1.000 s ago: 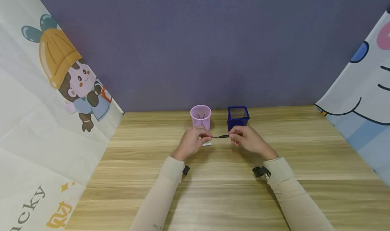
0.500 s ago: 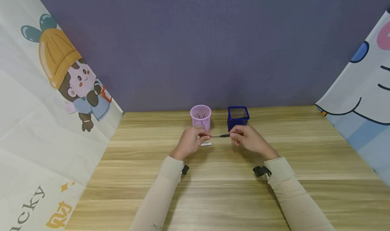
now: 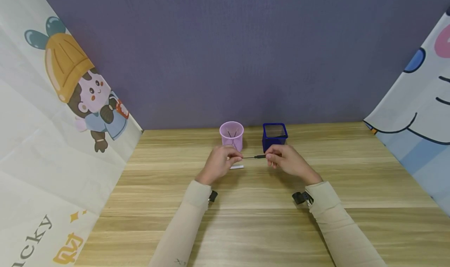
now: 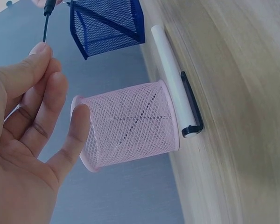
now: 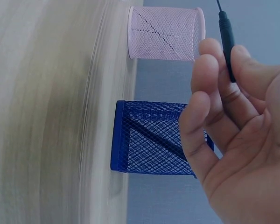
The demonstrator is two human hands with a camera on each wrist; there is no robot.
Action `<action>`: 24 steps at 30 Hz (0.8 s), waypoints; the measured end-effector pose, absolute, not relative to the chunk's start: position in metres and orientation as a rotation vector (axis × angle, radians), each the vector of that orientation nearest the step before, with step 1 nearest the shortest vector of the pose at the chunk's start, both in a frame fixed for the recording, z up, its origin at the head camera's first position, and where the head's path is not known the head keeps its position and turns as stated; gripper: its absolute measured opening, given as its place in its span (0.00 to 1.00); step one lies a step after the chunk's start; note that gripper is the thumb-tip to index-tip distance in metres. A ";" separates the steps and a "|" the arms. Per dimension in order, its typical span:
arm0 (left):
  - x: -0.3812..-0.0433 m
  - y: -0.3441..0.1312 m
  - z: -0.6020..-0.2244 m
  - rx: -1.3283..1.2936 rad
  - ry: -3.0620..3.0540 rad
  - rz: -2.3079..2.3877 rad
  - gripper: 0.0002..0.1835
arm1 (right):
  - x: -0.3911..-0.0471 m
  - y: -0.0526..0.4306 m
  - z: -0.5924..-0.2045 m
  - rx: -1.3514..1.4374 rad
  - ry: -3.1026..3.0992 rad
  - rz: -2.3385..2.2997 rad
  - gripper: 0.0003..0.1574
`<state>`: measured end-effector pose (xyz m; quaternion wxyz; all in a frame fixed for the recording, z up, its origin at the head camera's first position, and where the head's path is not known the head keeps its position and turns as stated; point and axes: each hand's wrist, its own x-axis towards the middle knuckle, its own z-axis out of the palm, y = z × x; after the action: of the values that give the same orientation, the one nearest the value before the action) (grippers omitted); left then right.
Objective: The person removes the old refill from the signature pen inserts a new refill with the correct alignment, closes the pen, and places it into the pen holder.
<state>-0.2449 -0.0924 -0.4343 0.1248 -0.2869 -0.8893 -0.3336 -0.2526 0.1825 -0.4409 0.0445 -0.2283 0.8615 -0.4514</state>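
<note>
Between my hands a thin dark rod with a slim black grip [image 3: 259, 156], shaped like a small screwdriver, is held level above the table. My left hand [image 3: 220, 161] pinches the end of its thin shaft between thumb and index finger. The black grip's other end is pinched by the thumb and fingers of my right hand [image 3: 286, 161]. Below the left hand a white pen with a black clip [image 4: 175, 79] lies on the table, partly hidden in the head view.
Behind the left hand stands a pink mesh pen holder [image 3: 232, 130] with thin dark sticks crossing inside. Behind the right hand is a square blue mesh holder [image 5: 151, 140] with a dark stick in it. A grey-blue panel [image 3: 225, 56] closes the wooden table's [image 3: 253, 232] back.
My left hand has shifted slightly left and the right hand slightly right. A little more of the thin shaft shows between them; the holders and pen stay put.
</note>
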 end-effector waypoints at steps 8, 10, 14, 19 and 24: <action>-0.245 -0.094 -0.434 -0.825 -2.611 -0.965 0.04 | -0.252 0.182 -0.439 -0.679 2.622 -1.392 0.10; -0.246 -0.094 -0.434 -0.822 -2.614 -0.966 0.04 | -0.252 0.182 -0.439 -0.675 2.621 -1.395 0.11; -0.246 -0.095 -0.434 -0.816 -2.619 -0.978 0.04 | -0.251 0.183 -0.438 -0.674 2.622 -1.395 0.11; -0.246 -0.095 -0.433 -0.810 -2.627 -0.979 0.04 | -0.252 0.184 -0.439 -0.681 2.629 -1.390 0.11; -0.246 -0.096 -0.432 -0.800 -2.634 -0.975 0.03 | -0.252 0.184 -0.440 -0.683 2.635 -1.388 0.12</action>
<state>-0.2464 -0.0963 -0.4316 0.1103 -0.2722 -0.8964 -0.3319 -0.2524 0.1844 -0.4399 0.0432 -0.2233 0.8616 -0.4537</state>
